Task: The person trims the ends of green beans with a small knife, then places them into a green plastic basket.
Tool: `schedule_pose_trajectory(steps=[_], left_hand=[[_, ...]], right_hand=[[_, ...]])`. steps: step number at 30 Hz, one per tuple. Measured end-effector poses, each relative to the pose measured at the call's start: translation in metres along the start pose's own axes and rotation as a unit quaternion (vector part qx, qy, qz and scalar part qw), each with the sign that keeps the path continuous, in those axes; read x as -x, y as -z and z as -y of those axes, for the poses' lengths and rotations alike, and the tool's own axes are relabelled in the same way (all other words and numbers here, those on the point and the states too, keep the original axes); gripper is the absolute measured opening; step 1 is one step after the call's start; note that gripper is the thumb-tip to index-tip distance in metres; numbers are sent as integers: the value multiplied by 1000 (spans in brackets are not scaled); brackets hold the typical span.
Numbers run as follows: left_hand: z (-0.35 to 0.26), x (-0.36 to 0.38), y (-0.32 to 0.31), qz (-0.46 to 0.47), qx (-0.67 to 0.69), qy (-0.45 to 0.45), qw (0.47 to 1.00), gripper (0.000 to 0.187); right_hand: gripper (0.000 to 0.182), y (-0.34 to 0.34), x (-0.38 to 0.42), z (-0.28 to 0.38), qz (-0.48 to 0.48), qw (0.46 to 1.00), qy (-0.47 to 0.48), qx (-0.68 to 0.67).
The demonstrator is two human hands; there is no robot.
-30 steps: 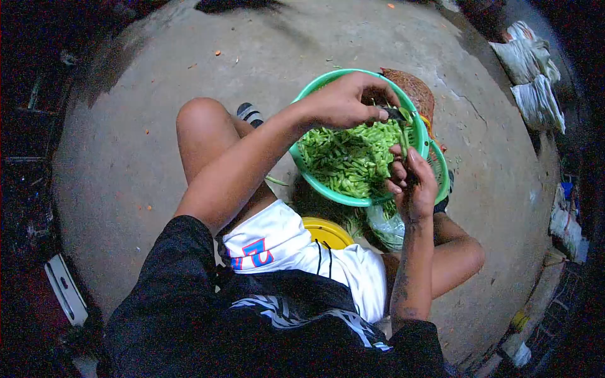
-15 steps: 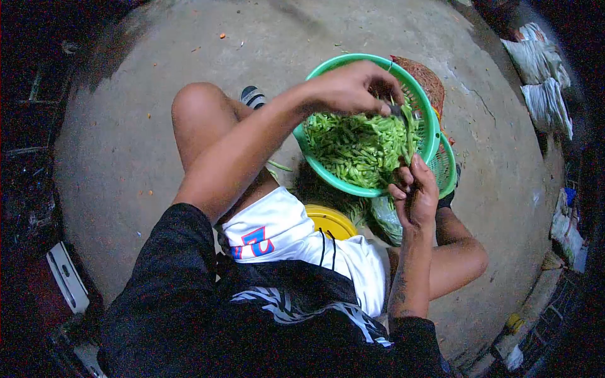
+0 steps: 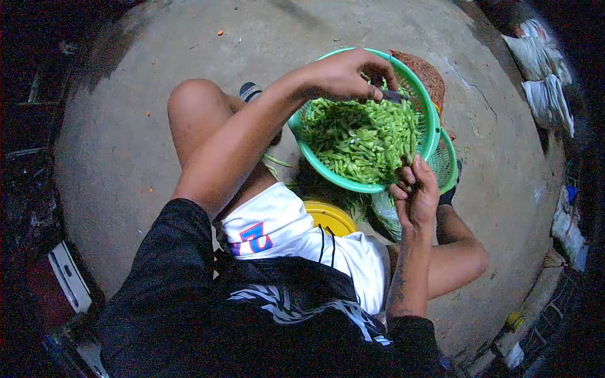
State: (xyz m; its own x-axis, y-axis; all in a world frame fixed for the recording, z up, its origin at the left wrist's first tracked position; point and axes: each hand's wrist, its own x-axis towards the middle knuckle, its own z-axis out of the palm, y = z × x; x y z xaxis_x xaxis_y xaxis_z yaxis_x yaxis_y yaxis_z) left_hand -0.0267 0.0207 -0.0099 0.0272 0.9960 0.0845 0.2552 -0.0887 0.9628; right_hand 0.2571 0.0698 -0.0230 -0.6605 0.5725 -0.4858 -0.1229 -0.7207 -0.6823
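A green plastic basket (image 3: 302,146) holds a heap of cut green vegetable pieces (image 3: 362,148). Over its far part is my left hand (image 3: 358,74), closed on a small dark-bladed knife (image 3: 395,96) that points to the right. My right hand (image 3: 417,192) is at the basket's near right rim, palm up, with its fingers pinched. A thin green vegetable stalk (image 3: 410,155) sticks up from the fingertips, hard to tell apart from the pieces behind it. The knife and the stalk are apart.
Another green basket (image 3: 449,165) sits partly beneath the first. Around them are a reddish mesh sack (image 3: 425,75), a clear plastic bag (image 3: 386,211) and a yellow round lid or stool (image 3: 329,217). White sacks (image 3: 547,104) lie at the right on the concrete floor (image 3: 126,170).
My left hand and the knife have moved slightly up and left, away from my right hand. The long stalk that stretched between the hands now looks much shorter.
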Motion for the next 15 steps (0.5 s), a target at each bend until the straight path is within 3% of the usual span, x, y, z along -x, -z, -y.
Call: schedule_pose_trajectory(steps=[1,2,3,5,7,8,9,14,15], left_hand=[[-3,-1,-1,-7,-10,-21,1000,34],[-4,2,-8,14,-21,54,998,40],[-12,4,-17,23,-36,56,998,44],[-5,2,-28,29,-32,-19,999,41],[-2,0,-12,46,-46,-38,997,37],[0,1,-6,25,2,5,1000,34],[1,1,2,11,-3,-12,1000,34],[-19,8,-20,54,-19,58,997,41],[-19,6,-29,47,-40,-22,998,39]], right_hand=[[14,-1,-1,0,0,1000,1,-1],[13,-2,-2,-1,7,1000,-2,-1],[13,-3,-3,-3,12,1000,-6,0],[13,-5,-2,-5,9,1000,-6,0],[13,-6,1,-5,7,1000,-8,0],[12,-7,2,-4,-1,1000,-1,2],[12,-7,2,-3,-7,1000,7,2],[13,-10,-1,-6,-5,1000,2,-1],[13,-10,-2,-7,2,1000,-1,-6]])
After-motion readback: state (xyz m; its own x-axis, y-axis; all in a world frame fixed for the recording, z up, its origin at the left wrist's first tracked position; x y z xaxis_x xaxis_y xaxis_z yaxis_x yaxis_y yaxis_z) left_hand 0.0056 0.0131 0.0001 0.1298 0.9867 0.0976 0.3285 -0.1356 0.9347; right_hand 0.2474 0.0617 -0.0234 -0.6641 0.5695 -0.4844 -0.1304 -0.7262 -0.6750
